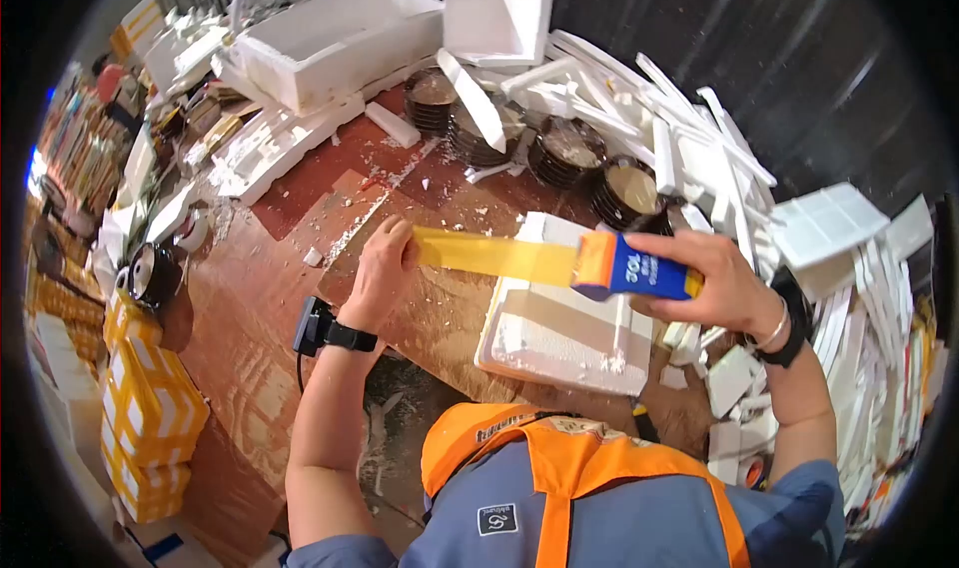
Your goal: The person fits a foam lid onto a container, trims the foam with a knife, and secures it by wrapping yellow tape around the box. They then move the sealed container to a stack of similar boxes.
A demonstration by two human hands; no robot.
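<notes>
Dark wall [809, 58]: beyond both hands, running behind the work area. Table [240, 298]: brown, beneath the hands, strewn with white crumbs. Heap of foam strips [729, 158]: forward of the right hand [724, 278] and continuing down its outer side. Foam box [370, 66]: well ahead of the left hand [378, 268], at the table's far side. Yellow-and-white stack [150, 418]: well out to the left of the left hand. Foam slab [559, 343]: flat on the table, between the hands and nearer the body. Dark round stacks [566, 153]: in a row ahead of the gap between the hands. Tape roll [639, 263]: blue and orange, in the right hand, which is wrapped firmly around it. Tape strip [489, 255]: yellow, drawn straight from roll to left hand, whose fingers pinch its end; shadow falls on the slab. Hands well apart. Black wristband [350, 336]: just behind the left hand.
</notes>
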